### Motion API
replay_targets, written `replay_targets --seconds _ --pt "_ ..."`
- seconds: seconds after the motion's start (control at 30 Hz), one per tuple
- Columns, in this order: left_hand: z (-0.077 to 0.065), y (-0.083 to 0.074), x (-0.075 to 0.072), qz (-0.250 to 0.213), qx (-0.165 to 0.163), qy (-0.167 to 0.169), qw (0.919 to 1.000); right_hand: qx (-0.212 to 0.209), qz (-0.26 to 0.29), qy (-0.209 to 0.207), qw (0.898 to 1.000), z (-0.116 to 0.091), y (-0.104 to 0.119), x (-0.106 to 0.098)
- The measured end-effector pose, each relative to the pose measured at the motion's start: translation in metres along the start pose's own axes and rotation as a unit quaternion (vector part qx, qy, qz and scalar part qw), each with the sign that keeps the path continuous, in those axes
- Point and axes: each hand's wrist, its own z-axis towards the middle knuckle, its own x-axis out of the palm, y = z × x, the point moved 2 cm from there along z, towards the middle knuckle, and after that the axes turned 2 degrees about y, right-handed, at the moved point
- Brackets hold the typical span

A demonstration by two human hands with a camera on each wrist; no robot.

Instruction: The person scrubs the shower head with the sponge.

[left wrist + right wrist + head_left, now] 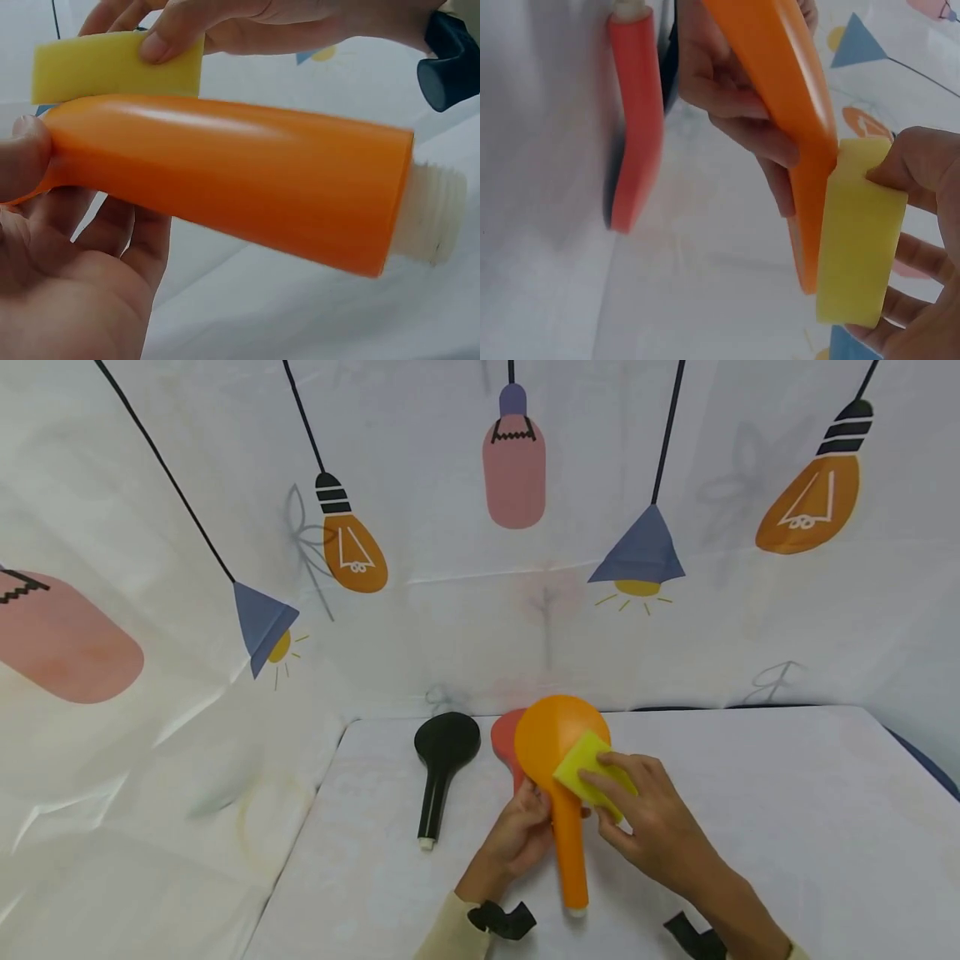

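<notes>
My left hand (pixel 516 837) grips an orange shower head (pixel 543 739) around its neck. The handle slants down toward me and ends in a white threaded connector (pixel 429 217). In my right hand (pixel 663 822), a yellow sponge (pixel 577 762) is pinched between thumb and fingers. One flat side of the sponge (pixel 859 244) rests against the orange shower head near where head and handle join. In the head view, the orange head partly hides a red shower head (pixel 505 739) on the table, while the right wrist view shows its handle.
To the left, a black shower head (pixel 447 747) lies on the white-covered table (pixel 750 810). Behind the table hangs a white sheet (pixel 442 635) printed with lamps and bulbs. Dark bands (pixel 504 920) circle both wrists.
</notes>
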Motion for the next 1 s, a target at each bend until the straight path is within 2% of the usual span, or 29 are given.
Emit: replay_targets --seconds 0.17,0.3,0.5,0.67,0.83,1.0 --pt "-0.003 -0.002 -0.003 -0.021 -0.022 -0.032 0.999 -0.01 0.009 0.022 1.0 -0.001 0.005 0.004" --pt "-0.003 -0.002 -0.005 -0.002 -0.022 -0.047 0.9987 -0.033 0.02 0.037 0.999 -0.002 0.01 0.008" --pt "-0.004 -0.002 -0.011 0.013 -0.019 -0.084 0.9962 -0.097 0.054 0.04 0.993 -0.002 0.016 0.012" --pt "-0.003 -0.003 -0.014 0.025 -0.015 -0.117 0.9927 -0.146 0.082 0.067 0.984 -0.004 0.021 0.013" --pt "-0.002 -0.004 -0.016 0.038 -0.019 -0.148 0.9881 -0.144 0.106 0.149 0.972 -0.007 0.026 0.011" --pt "-0.001 -0.003 -0.015 0.039 -0.02 -0.134 0.99 -0.144 0.153 0.235 0.949 -0.008 0.03 0.006"
